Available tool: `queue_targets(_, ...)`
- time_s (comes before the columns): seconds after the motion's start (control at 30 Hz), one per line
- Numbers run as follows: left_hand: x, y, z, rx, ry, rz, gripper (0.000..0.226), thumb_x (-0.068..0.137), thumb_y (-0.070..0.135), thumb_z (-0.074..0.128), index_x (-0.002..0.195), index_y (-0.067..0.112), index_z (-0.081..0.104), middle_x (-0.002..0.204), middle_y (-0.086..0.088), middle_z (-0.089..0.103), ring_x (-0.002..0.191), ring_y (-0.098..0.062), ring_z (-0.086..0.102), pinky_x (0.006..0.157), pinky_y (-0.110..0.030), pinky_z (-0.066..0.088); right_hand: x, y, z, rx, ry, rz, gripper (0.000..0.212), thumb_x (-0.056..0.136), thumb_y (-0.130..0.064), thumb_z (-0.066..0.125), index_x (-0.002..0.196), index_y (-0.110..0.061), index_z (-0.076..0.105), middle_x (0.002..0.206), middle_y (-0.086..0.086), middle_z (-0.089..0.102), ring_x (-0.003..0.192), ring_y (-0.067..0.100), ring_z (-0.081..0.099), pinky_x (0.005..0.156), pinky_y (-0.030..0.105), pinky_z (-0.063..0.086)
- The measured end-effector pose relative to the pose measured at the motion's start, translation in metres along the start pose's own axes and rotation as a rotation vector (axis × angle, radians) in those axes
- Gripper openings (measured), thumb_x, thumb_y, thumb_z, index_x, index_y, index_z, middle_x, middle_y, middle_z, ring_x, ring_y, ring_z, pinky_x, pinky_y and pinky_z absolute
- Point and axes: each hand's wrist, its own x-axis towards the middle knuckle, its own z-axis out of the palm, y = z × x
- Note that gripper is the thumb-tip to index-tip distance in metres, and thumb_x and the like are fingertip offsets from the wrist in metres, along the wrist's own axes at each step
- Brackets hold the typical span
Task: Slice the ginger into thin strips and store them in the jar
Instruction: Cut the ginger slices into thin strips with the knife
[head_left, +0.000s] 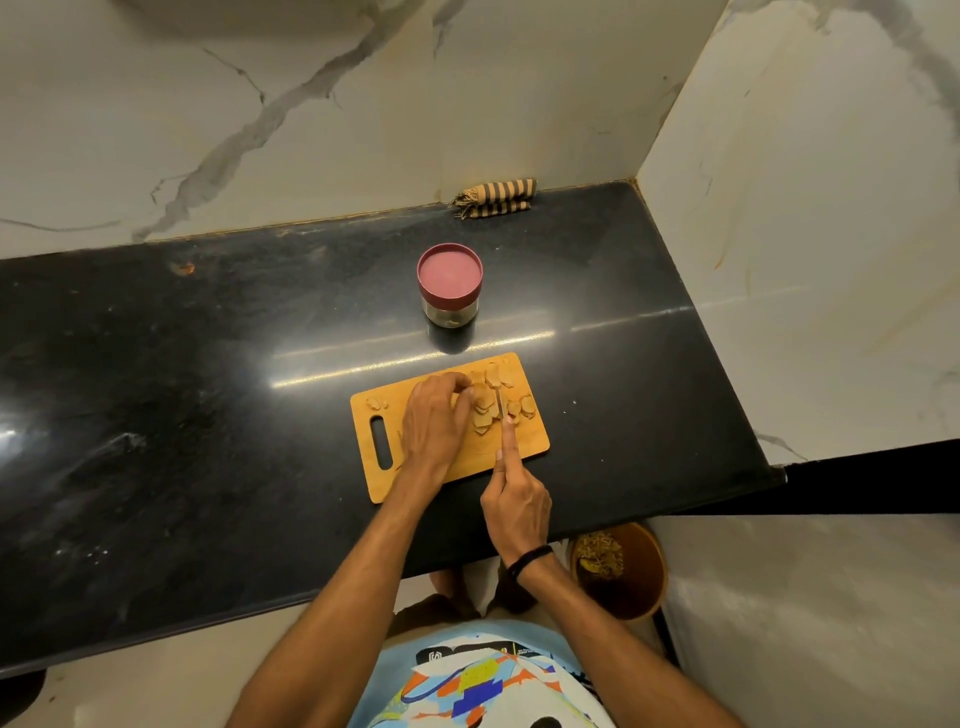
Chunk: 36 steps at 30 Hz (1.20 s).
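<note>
- Black stone table (208, 389) fills most of the view. It runs into a marble corner at the back right.
- Wooden cutting board (525, 440) lies flat near the front edge of the table, with its handle slot at my left.
- Brown bin (641, 587) sits on the floor below the table edge at my right, with dry scraps inside.
- Left hand (434, 421) is on the board. The fingers are curled down and the tips and thumb hold the ginger pile in place.
- Right hand (517, 504) is wrapped around the knife handle. The index finger is stretched forward along the back of the blade, and the handle itself is hidden in my grip.
- Jar (450, 283) stands upright on the table behind the board, apart from it. It has clear glass and the red lid is on. I can't tell what is inside.
- Striped cloth (493, 197) is folded against the back wall, well behind the jar.
- Ginger (483, 410) lies in flat slices on the right half of the board, overlapping in the middle. Loose slices lie on both sides of the blade.
- Knife (499, 401) shows as a thin blade seen edge-on, pointing away from me. It is down among the slices, just right of my left thumb.
- Two small ginger bits (375, 402) sit alone at the board's left end, above the slot.
</note>
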Motion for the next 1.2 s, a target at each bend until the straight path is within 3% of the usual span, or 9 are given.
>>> queue_targets(0.23,0.013,-0.014,-0.03,-0.035,-0.095,-0.081,0.015,0.097,0.016,0.063,0.108,0.014,0.074,0.104,0.002,0.072,0.095,-0.007,0.057,0.087,-0.028,0.048,-0.002,0.001,0.001,-0.005,-0.035,-0.011,0.058,0.102,-0.016,0.048,0.155,-0.024,0.024,0.055,-0.01,0.037,0.047,0.007,0.037,0.047,0.019,0.036)
queue_targets(0.43,0.023,-0.019,-0.023,0.082,-0.238,-0.075,0.019,0.096,0.015,0.066,0.112,0.012,0.075,0.112,-0.005,0.074,0.102,-0.018,0.067,0.092,-0.031,0.052,-0.003,-0.005,0.006,-0.02,-0.068,-0.028,0.056,0.103,-0.02,0.046,0.155,-0.024,0.025,0.055,-0.006,0.04,0.047,0.01,0.042,0.046,0.022,0.039)
queue_targets(0.6,0.015,-0.024,-0.022,0.209,-0.156,-0.083,0.039,0.093,0.029,0.069,0.13,0.015,0.067,0.124,-0.007,0.065,0.116,-0.023,0.056,0.1,-0.036,0.047,-0.002,-0.005,0.006,-0.039,-0.092,-0.038,0.055,0.103,-0.02,0.045,0.154,-0.024,0.026,0.056,-0.008,0.039,0.048,0.007,0.038,0.048,0.015,0.029)
queue_targets(0.8,0.0,-0.021,-0.021,0.241,-0.143,-0.148,0.049,0.087,0.044,0.074,0.13,0.021,0.067,0.127,-0.004,0.057,0.119,-0.022,0.047,0.097,-0.034,0.043,0.003,-0.003,0.01,-0.099,-0.14,-0.081,0.056,0.101,-0.018,0.049,0.153,-0.024,0.03,0.056,-0.01,0.034,0.047,0.006,0.033,0.048,0.013,0.02)
queue_targets(0.97,-0.003,-0.018,-0.019,0.28,-0.161,-0.145,0.05,0.086,0.048,0.073,0.13,0.024,0.067,0.13,-0.005,0.051,0.121,-0.022,0.045,0.097,-0.033,0.044,0.007,-0.004,0.01,-0.111,-0.168,-0.071,0.053,0.102,-0.019,0.045,0.154,-0.026,0.031,0.058,-0.006,0.039,0.05,0.012,0.039,0.051,0.025,0.029)
queue_targets(1.2,-0.003,-0.018,-0.02,0.286,-0.162,-0.171,0.047,0.086,0.046,0.074,0.129,0.027,0.068,0.135,-0.004,0.045,0.125,-0.021,0.043,0.099,-0.034,0.042,0.007,-0.003,0.013,-0.099,-0.199,-0.071,0.055,0.103,-0.02,0.044,0.155,-0.028,0.026,0.059,-0.007,0.038,0.051,0.009,0.039,0.052,0.023,0.031)
